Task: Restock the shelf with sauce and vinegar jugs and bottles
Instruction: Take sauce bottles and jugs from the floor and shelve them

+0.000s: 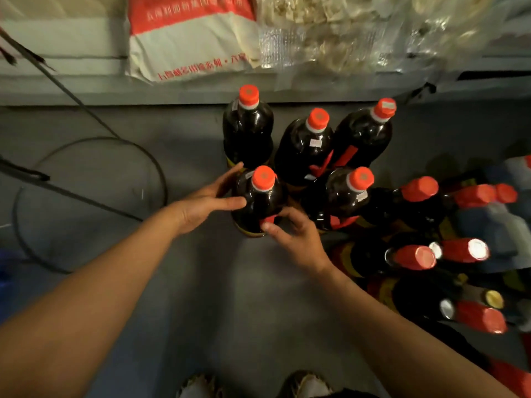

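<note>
Several dark sauce jugs with orange-red caps stand upright on the grey floor below a shelf. The nearest jug [260,201] is between my hands. My left hand [208,201] lies against its left side with straight fingers touching the plastic. My right hand [293,235] curls round the red handle low on its right side. Behind it stand a jug at the back left [247,127], one in the middle [304,145], one at the back right [363,133] and one on the right [344,196].
A cluster of smaller red-capped bottles [416,255] fills the floor at right. A grey shelf edge [115,93] runs across the top, holding a red-and-white sack [189,38] and clear plastic bags [359,33]. Black cables [86,193] loop at left. My shoes [307,384] show at the bottom.
</note>
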Available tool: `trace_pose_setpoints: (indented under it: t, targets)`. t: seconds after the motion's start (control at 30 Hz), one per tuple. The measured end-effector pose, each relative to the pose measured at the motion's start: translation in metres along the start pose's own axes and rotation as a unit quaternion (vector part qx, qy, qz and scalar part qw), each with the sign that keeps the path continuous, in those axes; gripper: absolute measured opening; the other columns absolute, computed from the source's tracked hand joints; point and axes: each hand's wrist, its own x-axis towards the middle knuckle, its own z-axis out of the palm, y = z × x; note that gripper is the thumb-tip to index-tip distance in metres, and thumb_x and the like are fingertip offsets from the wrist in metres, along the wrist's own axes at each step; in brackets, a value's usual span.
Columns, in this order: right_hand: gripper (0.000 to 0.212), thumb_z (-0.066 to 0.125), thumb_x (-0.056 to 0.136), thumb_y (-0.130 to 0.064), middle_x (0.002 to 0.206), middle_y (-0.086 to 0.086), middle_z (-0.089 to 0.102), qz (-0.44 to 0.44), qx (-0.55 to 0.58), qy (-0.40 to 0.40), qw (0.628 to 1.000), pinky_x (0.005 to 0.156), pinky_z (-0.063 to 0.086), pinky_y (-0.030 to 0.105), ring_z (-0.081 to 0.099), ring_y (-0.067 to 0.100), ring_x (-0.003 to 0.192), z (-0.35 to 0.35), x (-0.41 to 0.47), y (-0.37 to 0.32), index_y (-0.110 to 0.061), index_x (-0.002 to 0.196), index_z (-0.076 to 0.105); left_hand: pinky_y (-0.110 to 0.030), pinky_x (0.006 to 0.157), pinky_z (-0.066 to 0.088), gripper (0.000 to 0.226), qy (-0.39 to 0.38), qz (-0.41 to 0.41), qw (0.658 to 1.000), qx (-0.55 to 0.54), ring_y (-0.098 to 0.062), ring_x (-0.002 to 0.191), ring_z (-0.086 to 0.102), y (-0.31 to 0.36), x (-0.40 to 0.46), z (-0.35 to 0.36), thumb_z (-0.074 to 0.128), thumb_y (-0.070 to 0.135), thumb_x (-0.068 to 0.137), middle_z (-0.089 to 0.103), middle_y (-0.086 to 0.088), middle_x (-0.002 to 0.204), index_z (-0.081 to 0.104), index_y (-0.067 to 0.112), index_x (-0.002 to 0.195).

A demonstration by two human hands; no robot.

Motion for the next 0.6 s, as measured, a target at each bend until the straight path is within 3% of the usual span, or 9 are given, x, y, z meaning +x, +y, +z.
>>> trace_pose_setpoints:
  t: [0.1, 0.23, 0.33, 0.4, 0.47, 0.5, 0.6]
  targets:
    - [0.040, 0.079, 0.076, -0.024, 0.100, 0.030, 0.065, -0.017, 0.060, -0.004, 0.998, 0.096, 0.048, 0.061, 0.063, 0.041, 0.100, 0.004, 0.006, 0.013, 0.012, 0.085, 0.063, -0.014, 0.104, 0.038, 0.098, 0.015, 0.031, 0.999, -0.013, 0.004, 0.132, 0.046, -0.008, 0.002, 0.007, 0.089, 0.062, 0.050, 0.055, 0.022, 0.139, 0.044, 0.044, 0.135]
    - [0.018, 0.071, 0.078, -0.014, 0.085, 0.018, 0.060, 0.003, 0.113, -0.033, 0.993, 0.083, 0.046, 0.047, 0.054, 0.028, 0.086, -0.011, 0.004, 0.017, -0.002, 0.085, 0.060, -0.017, 0.100, 0.042, 0.112, 0.082, 0.047, 0.994, 0.047, -0.002, 0.124, 0.052, -0.012, -0.005, 0.024, 0.086, 0.075, 0.033, 0.054, 0.007, 0.132, 0.040, 0.032, 0.126]
    - [0.015, 0.067, 0.083, -0.011, 0.090, 0.014, 0.061, 0.002, 0.124, -0.029, 0.992, 0.086, 0.047, 0.037, 0.057, 0.024, 0.090, -0.016, -0.004, 0.025, -0.002, 0.093, 0.061, -0.011, 0.101, 0.039, 0.121, 0.072, 0.082, 0.987, 0.119, 0.009, 0.123, 0.049, -0.017, -0.015, 0.028, 0.081, 0.080, 0.038, 0.050, 0.009, 0.136, 0.032, 0.032, 0.138]
    - [0.013, 0.066, 0.085, -0.007, 0.091, 0.008, 0.063, 0.003, 0.126, -0.018, 0.992, 0.086, 0.049, 0.033, 0.059, 0.017, 0.090, -0.016, -0.005, 0.028, -0.001, 0.096, 0.062, -0.021, 0.111, 0.037, 0.122, 0.043, 0.088, 0.989, 0.115, 0.001, 0.136, 0.042, -0.020, -0.016, 0.028, 0.084, 0.073, 0.045, 0.041, 0.007, 0.149, 0.025, 0.044, 0.147]
    - [0.012, 0.066, 0.086, -0.006, 0.092, 0.010, 0.064, 0.001, 0.127, -0.014, 0.992, 0.087, 0.050, 0.038, 0.060, 0.020, 0.091, -0.014, -0.003, 0.027, -0.001, 0.096, 0.063, -0.027, 0.114, 0.035, 0.109, 0.034, 0.088, 0.987, 0.132, -0.005, 0.141, 0.038, -0.020, -0.014, 0.025, 0.085, 0.071, 0.047, 0.035, 0.006, 0.155, 0.026, 0.066, 0.138]
    - [0.015, 0.068, 0.086, -0.007, 0.093, 0.013, 0.063, 0.000, 0.127, -0.017, 0.992, 0.087, 0.049, 0.042, 0.060, 0.024, 0.092, -0.015, -0.002, 0.026, 0.000, 0.097, 0.063, -0.023, 0.112, 0.037, 0.104, 0.034, 0.085, 0.987, 0.130, -0.001, 0.139, 0.040, -0.020, -0.012, 0.024, 0.086, 0.071, 0.046, 0.035, 0.006, 0.154, 0.029, 0.071, 0.133]
    - [0.027, 0.073, 0.081, -0.006, 0.096, 0.021, 0.060, 0.004, 0.140, -0.035, 0.989, 0.090, 0.047, 0.051, 0.056, 0.031, 0.096, -0.015, -0.004, 0.022, 0.008, 0.099, 0.059, -0.014, 0.105, 0.039, 0.107, 0.033, 0.081, 0.992, 0.095, 0.003, 0.133, 0.045, -0.021, -0.008, 0.026, 0.091, 0.061, 0.046, 0.047, 0.016, 0.146, 0.034, 0.054, 0.137]
